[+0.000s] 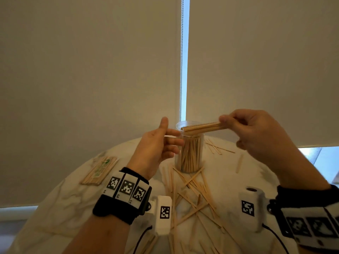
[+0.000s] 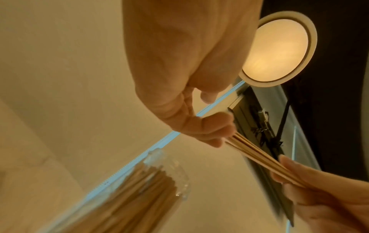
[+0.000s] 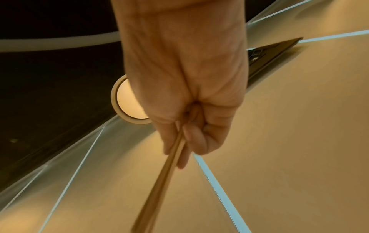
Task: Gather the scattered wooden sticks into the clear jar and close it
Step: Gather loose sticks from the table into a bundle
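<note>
I am viewing my right hand from the wrist; it is pinching a blurred bundle of thin pale wooden sticks, which is extending downward, while a round glowing ceiling lamp is showing behind it.

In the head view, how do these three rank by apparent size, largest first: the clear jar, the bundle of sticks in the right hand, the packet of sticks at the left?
1. clear jar
2. packet of sticks
3. bundle of sticks in the right hand, partly hidden, so unsure against the packet.

Pale matt wooden sticks, clear glossy plastic jar, white marbled smooth table, matt fabric blinds
</note>
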Available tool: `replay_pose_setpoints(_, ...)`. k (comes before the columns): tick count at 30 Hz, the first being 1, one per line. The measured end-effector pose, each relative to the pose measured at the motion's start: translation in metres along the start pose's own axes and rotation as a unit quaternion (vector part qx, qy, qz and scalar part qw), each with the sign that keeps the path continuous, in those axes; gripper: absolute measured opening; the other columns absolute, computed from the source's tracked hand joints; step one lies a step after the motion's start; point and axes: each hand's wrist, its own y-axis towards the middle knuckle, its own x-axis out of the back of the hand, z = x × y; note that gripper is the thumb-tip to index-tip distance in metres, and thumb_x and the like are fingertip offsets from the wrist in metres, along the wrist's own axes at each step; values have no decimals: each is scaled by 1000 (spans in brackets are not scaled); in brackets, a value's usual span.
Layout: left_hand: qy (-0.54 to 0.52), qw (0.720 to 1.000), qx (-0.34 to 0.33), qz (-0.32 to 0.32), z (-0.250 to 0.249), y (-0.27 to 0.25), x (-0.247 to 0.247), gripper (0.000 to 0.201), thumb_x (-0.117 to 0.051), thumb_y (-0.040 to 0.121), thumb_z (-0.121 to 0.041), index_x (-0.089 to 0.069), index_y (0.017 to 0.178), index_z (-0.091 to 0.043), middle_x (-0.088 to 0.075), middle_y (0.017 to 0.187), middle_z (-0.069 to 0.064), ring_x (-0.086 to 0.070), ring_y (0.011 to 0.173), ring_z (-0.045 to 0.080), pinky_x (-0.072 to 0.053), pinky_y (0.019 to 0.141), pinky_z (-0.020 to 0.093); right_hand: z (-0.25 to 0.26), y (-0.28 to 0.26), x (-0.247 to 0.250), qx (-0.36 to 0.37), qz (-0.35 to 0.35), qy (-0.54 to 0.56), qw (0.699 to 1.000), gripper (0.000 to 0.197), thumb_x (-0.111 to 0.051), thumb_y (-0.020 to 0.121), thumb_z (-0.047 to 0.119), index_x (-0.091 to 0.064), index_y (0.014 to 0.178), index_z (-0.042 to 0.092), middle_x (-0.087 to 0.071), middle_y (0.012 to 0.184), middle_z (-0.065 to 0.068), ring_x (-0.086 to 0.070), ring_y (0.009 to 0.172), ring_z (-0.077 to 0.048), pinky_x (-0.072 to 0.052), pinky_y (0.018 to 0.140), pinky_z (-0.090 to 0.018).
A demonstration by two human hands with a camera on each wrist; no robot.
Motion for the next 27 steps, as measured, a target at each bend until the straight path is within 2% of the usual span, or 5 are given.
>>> replay_pose_setpoints(5,212,975,-22,-53,41,28,4,51,-67,90,-51,-55,128,-19,-67,117,3,-67,94,12,-60,73,28,-21,33,1,-25,-121,-82,989,30,-56,98,44,-72,85,21,-51,55,2,-53,55,-22,-41,52,-33)
replay_pose_setpoints(11,313,948,-32,-44,61,74,-17,131,-84,61,-67,-12,159,-18,-36,155,8,-40,141,26,-40,114,47,-24,102,-42,9,22,-236,971,25,-61,96,39,-73,94,18,-61,75,3,-52,65,-11,-34,56,-29)
replay_pose_setpoints(16,275,961,-8,6,63,98,-26,114,-90,48,-67,-40,136,-15,-65,123,-2,-64,114,21,-55,95,38,-19,133,-77,50,182,-347,919,29,-61,95,42,-75,92,17,-68,82,1,-60,73,-13,-46,62,-27)
replay_pose_setpoints(19,291,957,-2,10,61,92,-25,91,-91,65,-46,-40,134,-17,-61,122,-3,-60,109,18,-50,87,30,-14,143,-88,87,186,-390,898,33,-61,94,43,-75,89,14,-66,78,2,-58,71,-13,-43,60,-25)
replay_pose_setpoints(27,329,944,-6,10,60,91,-24,96,-88,69,-46,-34,140,-13,-59,127,3,-60,116,24,-53,94,38,-2,158,-88,77,204,-448,867,22,-72,89,34,-75,93,13,-71,90,-2,-66,89,-22,-54,77,-35)
